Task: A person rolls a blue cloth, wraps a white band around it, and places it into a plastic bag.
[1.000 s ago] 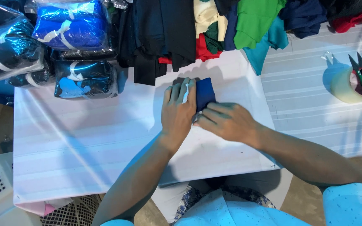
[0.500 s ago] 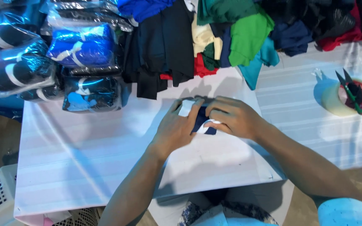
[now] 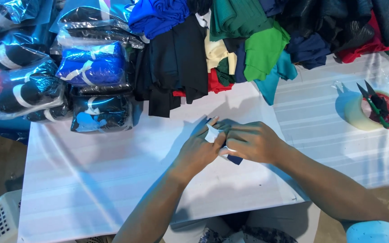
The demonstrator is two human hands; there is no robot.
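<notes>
**Two hands closed on small folded cloth**

Both hands meeting at table centre. Left hand [image 3: 199,150] and right hand [image 3: 253,143] pinched tight on dark blue folded fabric [image 3: 233,158] with white tag [image 3: 212,134]. Soft, matte cloth. Glossy bagged garments [image 3: 91,67] at 10 o'clock; loose clothes pile [image 3: 248,49] at 12; tape roll [image 3: 374,112], scissors [image 3: 377,105] at 3.
</notes>
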